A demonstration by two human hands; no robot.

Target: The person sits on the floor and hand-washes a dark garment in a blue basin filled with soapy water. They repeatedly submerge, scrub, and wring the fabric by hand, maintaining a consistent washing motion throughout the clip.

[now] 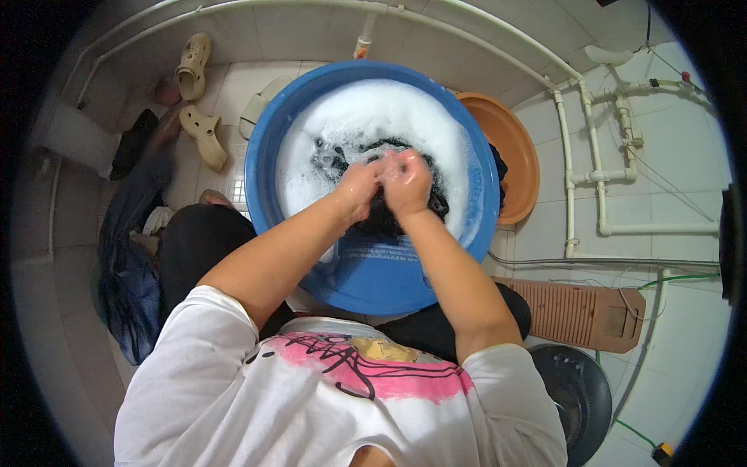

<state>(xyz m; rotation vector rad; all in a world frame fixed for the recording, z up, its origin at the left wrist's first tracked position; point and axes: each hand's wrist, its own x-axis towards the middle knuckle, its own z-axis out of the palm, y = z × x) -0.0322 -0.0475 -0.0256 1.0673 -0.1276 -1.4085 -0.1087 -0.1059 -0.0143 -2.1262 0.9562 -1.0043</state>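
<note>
A large blue basin [369, 284] stands between my knees, with thick white suds [373, 101] over the water. Dark wet fabric [381, 222], a black garment by its look, lies bunched in the middle of it. Over that garment my left hand [359, 187] and my right hand [407, 180] are brought close together, wet and foamy. Both sets of fingers are curled, gripping a part of the garment that my hands mostly cover. Where the fabric goes under the foam, its shape is hidden.
An orange basin [517, 156] with dark cloth sits behind the blue one. To the right are a brown washboard [572, 315], a black basin [572, 397] and white wall pipes [603, 179]. Cream clogs [204, 136] and dark blue clothes [132, 265] lie at left.
</note>
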